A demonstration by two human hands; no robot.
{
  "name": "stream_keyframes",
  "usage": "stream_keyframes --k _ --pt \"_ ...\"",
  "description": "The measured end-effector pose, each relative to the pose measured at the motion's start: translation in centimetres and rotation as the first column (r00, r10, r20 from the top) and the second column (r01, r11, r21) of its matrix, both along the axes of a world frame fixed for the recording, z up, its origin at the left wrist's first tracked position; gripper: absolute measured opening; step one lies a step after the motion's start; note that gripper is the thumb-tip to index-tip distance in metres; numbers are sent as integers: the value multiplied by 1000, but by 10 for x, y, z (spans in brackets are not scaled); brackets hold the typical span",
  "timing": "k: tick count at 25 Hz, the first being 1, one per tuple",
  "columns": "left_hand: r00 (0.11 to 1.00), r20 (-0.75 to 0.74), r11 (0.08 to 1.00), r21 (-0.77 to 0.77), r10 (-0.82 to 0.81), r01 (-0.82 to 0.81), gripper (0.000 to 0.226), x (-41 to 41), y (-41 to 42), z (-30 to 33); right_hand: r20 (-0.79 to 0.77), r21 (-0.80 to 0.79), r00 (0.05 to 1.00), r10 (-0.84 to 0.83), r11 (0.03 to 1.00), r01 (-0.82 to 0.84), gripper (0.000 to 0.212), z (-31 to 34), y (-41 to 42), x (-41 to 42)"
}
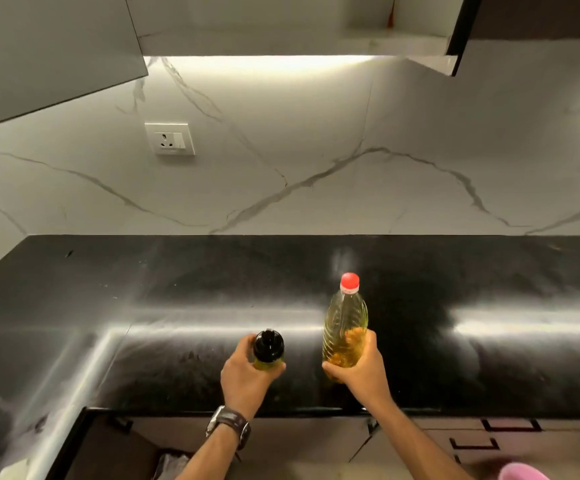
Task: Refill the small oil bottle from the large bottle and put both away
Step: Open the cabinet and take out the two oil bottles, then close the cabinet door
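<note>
The small oil bottle has a black cap and a yellowish body, seen from above near the front of the black countertop. My left hand, with a watch on its wrist, wraps around its body. To the right, the large clear bottle holds yellow oil and has a red cap screwed on. My right hand grips its lower half. Both bottles are upright over the counter; whether their bases touch it is hidden by my hands.
A marble-patterned wall with a white socket rises behind the counter. A grey cupboard door hangs at upper left and another cupboard at upper right. Drawers with black handles sit below the counter edge. The counter turns a corner at the left.
</note>
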State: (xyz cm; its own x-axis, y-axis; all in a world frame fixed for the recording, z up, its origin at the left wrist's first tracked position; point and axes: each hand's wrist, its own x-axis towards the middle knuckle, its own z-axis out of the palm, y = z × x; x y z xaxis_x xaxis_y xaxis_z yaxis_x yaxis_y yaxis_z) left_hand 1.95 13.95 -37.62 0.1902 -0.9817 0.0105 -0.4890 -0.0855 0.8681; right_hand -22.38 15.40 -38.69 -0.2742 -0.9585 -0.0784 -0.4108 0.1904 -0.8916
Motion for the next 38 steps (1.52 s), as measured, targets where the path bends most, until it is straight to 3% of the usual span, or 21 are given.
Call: stream_keyframes --k 7,15,19,21,23,25,29,31,33,35,37,38 --pt "1000 -3 988 149 -30 30 69 -8 -12 -44 -31 86 999 -8 996 10 98 -38 -2 -15" --pt "997 4 986 153 -73 71 75 -13 -17 -55 -11 83 1000 21 996 -20 108 -42 -3 -21" --pt "999 0 982 187 -39 38 122 -4 6 -54 12 21 999 -30 999 30 150 -28 27 -34" --pt "997 -78 989 148 18 -7 135 11 26 -48 -48 -63 980 -195 979 191 139 -11 46 -39" --pt "974 -185 989 94 131 -115 128 33 42 -25 -63 -265 946 -317 920 290 112 18 51 -26" --pt "922 -286 965 55 260 -255 109 62 51 4 -72 -447 973 -219 879 165 98 57 48 1" --pt "840 -439 870 -215 319 -443 85 123 58 89 -205 -710 979 -22 691 -133 84 158 59 69" --pt "798 -559 789 -376 225 -486 84 149 72 152 -381 -802 924 3 496 -332 77 233 79 121" --pt "771 -629 731 -477 103 -488 92 168 85 215 -516 -793 853 76 335 -510 78 312 102 183" --pt "753 -658 694 -552 -22 -462 97 180 98 274 -631 -762 775 32 165 -627 85 377 115 238" --pt "726 -678 658 -600 -116 -455 92 185 104 316 -675 -736 738 -12 89 -671 103 427 114 278" --pt "719 -677 618 -636 -159 -462 77 187 106 331 -691 -722 723 -24 84 -687 111 447 113 295"
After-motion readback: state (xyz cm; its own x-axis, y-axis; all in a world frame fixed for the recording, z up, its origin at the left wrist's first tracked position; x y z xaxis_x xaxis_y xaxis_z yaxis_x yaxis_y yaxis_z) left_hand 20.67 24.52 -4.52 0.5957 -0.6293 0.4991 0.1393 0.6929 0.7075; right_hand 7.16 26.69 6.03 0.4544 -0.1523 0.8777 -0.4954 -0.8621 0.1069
